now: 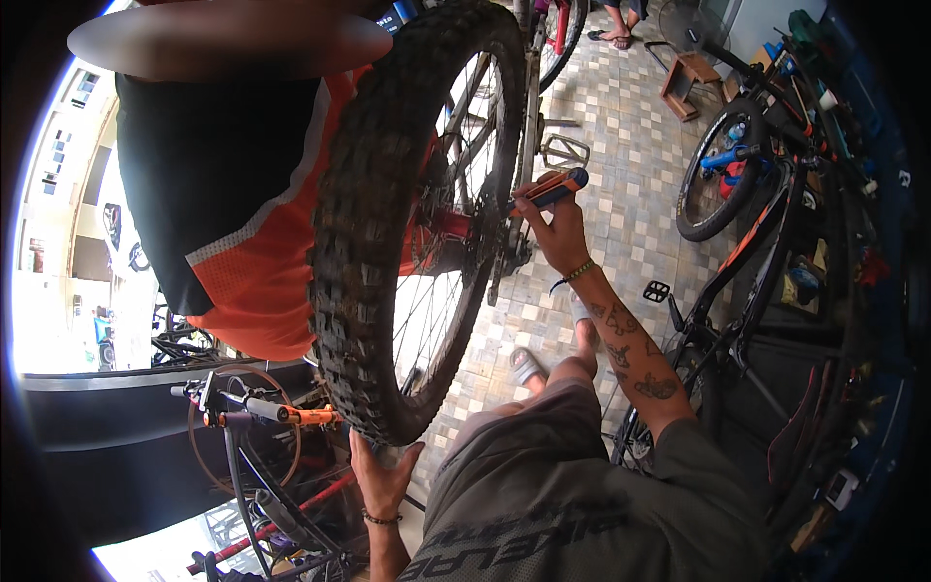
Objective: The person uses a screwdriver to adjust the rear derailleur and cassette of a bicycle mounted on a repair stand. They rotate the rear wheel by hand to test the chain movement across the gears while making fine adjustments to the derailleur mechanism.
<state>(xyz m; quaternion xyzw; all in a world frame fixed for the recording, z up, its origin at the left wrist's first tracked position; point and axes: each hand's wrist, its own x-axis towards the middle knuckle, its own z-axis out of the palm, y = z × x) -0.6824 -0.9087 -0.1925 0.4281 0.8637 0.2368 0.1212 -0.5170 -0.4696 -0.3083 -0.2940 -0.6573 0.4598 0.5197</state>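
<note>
A large knobby bicycle tire (344,242) fills the centre, upright, with spokes and a dark hub. My left hand (380,470) grips the tire from below, thumb spread, its fingertips partly hidden. My right hand (553,228) holds a blue-and-orange hand tool (564,189) beside the wheel's hub area, above a bare metal pedal (564,151). I cannot make out whether the tool's tip touches anything.
Another person in a black-and-orange shirt (223,145) stands left of the wheel. Bikes lean at right (737,252) and lower left (301,413). A wooden stool (684,87) and another person's legs (621,24) are farther back on the tiled floor (630,194).
</note>
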